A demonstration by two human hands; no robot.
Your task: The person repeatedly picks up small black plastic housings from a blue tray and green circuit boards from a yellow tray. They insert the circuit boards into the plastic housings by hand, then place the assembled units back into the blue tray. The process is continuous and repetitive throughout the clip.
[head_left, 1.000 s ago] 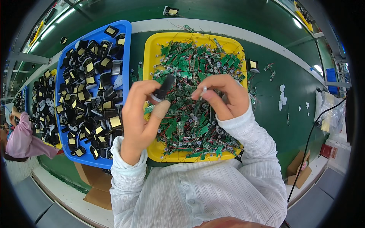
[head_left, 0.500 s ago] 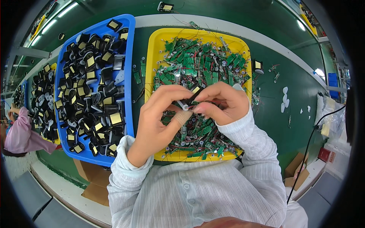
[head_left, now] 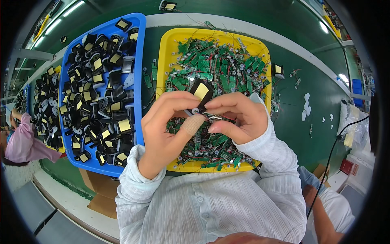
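Over the yellow tray (head_left: pixel 163 53), my left hand (head_left: pixel 164 130) grips a black plastic housing (head_left: pixel 206 97) with a pale yellow pad on its face. The housing is tilted, pad side up. A small round, whitish part (head_left: pixel 195 110) shows at the left thumb tip, and a bandage (head_left: pixel 192 124) covers that thumb. My right hand (head_left: pixel 241 118) is at the housing's right side, index finger against it and thumb lower. Thin wires (head_left: pixel 217 117) run between its finger and thumb; their far ends are hidden. Green circuit boards (head_left: pixel 203 63) with wires fill the tray beneath.
A blue tray (head_left: pixel 139 81) heaped with similar black housings stands at the left. Loose boards (head_left: pixel 148 80) lie between the trays. White pieces (head_left: pixel 306 106) and a single housing (head_left: pixel 278 70) are on the green table at right. Another person's pink sleeve (head_left: pixel 30 140) shows far left.
The housing has turned so that its yellow pad faces up more fully. My right thumb has moved a little away from the left thumb. A person's arm has appeared at lower right.
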